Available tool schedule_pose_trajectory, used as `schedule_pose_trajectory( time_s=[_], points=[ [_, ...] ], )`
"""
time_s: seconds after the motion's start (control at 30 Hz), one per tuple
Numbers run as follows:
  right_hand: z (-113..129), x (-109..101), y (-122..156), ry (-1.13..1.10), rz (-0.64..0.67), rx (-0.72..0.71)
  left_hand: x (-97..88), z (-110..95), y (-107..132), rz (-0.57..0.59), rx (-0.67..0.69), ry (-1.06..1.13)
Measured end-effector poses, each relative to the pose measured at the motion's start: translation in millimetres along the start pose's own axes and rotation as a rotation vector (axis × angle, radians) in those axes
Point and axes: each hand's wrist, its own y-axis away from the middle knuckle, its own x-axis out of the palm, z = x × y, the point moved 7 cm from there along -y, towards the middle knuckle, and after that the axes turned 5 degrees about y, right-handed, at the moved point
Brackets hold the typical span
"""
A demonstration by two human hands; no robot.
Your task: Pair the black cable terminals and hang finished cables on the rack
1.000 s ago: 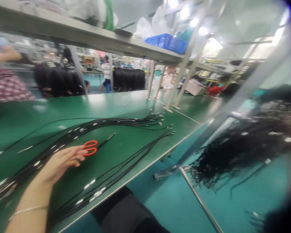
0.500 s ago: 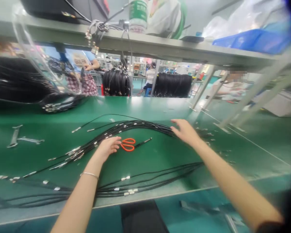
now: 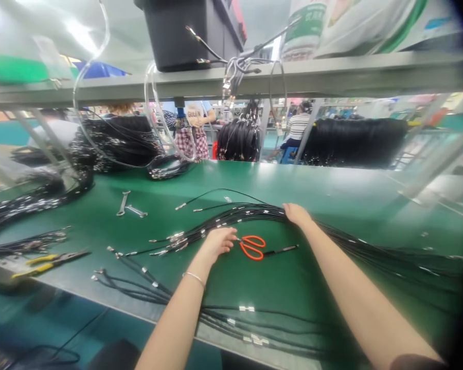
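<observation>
A bundle of thin black cables (image 3: 250,211) with silver metal ends and white tags curves across the green bench. My right hand (image 3: 299,215) is closed around its middle. My left hand (image 3: 220,241) lies just in front of the bundle's left part, fingers loosely extended. Beside those fingertips are scissors with orange handles (image 3: 253,247); their blades are mostly hidden by the hand. A dark pen-like tool (image 3: 281,251) rests right of the scissors. Nearer the front edge, thicker black cables (image 3: 139,294) pass beneath my left forearm.
Two wrenches (image 3: 123,203) lie at the left, with yellow-handled pliers (image 3: 48,263) near the front edge. Coiled black cables (image 3: 167,167) sit at the back. Overhead runs a shelf (image 3: 343,77) bearing a black bin (image 3: 181,36). People are beyond the bench.
My view has swung left, bringing the pliers and more cables into sight. My right hand has come down from above the bundle and closed on it. My left hand stays beside the scissors.
</observation>
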Motion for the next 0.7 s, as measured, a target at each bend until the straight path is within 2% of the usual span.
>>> schedule_pose_trajectory(
  time_s=[0.13,0.23,0.3,0.47,0.7],
  points=[
    [-8.5,4.2,-8.5,0.008,0.162,0.168,-10.1,0.4,-6.3,-0.102,-0.022,0.076],
    [-8.3,-12.4,-9.5,-0.015,0.167,0.245,-17.0,-1.8,-7.7,-0.182,-0.027,0.155],
    [-4.6,-33.2,-8.7,-0.043,0.102,0.268,-19.3,-3.4,-6.7,-0.215,-0.030,0.199],
    [16.5,-101.1,-1.1,-0.166,-0.151,0.260,-19.3,-4.5,-3.2,-0.237,-0.028,0.260],
    [60.3,-185.6,15.3,-0.405,-0.462,0.152,-20.3,-5.2,-2.2,-0.223,-0.025,0.277]
  ],
)
